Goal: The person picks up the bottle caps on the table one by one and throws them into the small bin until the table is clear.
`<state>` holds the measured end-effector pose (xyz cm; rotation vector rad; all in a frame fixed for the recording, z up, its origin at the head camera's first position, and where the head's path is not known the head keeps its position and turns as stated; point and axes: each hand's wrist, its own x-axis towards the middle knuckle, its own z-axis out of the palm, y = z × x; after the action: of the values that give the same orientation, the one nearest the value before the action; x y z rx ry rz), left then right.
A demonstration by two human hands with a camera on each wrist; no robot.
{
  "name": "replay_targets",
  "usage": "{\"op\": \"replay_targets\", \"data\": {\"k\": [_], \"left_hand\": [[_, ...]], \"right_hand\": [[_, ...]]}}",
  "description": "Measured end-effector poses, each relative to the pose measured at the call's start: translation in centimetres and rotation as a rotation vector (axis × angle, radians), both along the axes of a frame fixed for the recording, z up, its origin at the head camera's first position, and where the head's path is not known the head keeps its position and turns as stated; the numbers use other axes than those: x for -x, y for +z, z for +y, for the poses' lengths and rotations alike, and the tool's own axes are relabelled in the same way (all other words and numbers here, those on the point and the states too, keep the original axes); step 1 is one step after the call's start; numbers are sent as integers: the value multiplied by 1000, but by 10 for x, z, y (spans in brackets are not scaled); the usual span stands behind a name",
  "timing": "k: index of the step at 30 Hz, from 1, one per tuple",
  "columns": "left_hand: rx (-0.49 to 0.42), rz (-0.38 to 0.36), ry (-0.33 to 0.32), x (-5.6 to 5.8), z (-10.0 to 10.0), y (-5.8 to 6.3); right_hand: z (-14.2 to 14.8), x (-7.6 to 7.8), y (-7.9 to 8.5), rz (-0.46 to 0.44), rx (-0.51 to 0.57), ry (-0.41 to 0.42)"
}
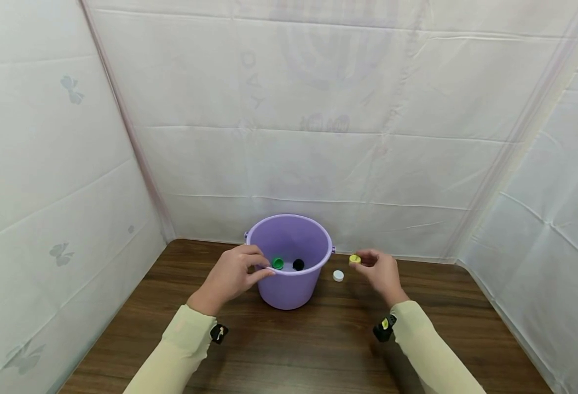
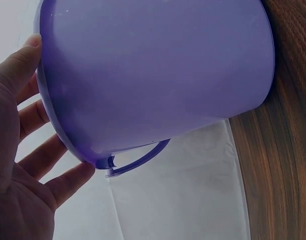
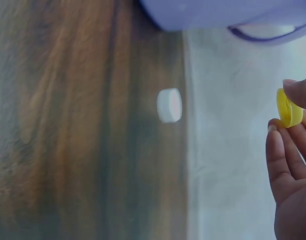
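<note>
A purple bucket (image 1: 289, 290) stands upright on the wooden table. Its rim is gripped at the near left by my left hand (image 1: 237, 272), thumb on the near side and fingers over the edge in the left wrist view. Inside the bucket lie a green bottle cap (image 1: 278, 264) and a black cap (image 1: 298, 265). To the right of the bucket, my right hand (image 1: 379, 272) pinches a yellow bottle cap (image 3: 289, 108) between thumb and fingers, above the table. A white bottle cap (image 1: 338, 276) sits on the table between the bucket and my right hand.
The brown wooden table (image 1: 289, 355) reaches back to a white sheet wall (image 1: 318, 164), with more sheeting on the left and right. The bucket's purple handle (image 2: 140, 161) hangs behind it, in the left wrist view. Each wrist wears a black device (image 1: 384, 328).
</note>
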<state>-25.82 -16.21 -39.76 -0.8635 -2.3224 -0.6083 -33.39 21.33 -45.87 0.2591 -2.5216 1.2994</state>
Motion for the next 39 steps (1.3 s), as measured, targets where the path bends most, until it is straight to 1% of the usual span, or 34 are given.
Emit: {"op": "replay_targets", "data": {"k": [6, 13, 19, 24, 28, 33, 39], "left_hand": [[4, 7, 1, 0, 0, 0], [22, -29, 18, -1, -1, 1], [22, -29, 18, -1, 0, 2], [14, -13, 6, -1, 0, 2], [6, -3, -2, -2, 1, 3], [8, -3, 2, -2, 1, 2], [8, 20, 3, -2, 0, 0]], "right_hand": [[-9, -7, 23, -5, 43, 45], [-13, -13, 41, 8, 55, 76], [-16, -15, 53, 18, 80, 108], [-22, -15, 61, 41, 133, 151], [-29, -15, 67, 40, 164, 191], [-38, -16, 74, 35, 183, 214], [-49, -17, 81, 40, 221, 247]]}}
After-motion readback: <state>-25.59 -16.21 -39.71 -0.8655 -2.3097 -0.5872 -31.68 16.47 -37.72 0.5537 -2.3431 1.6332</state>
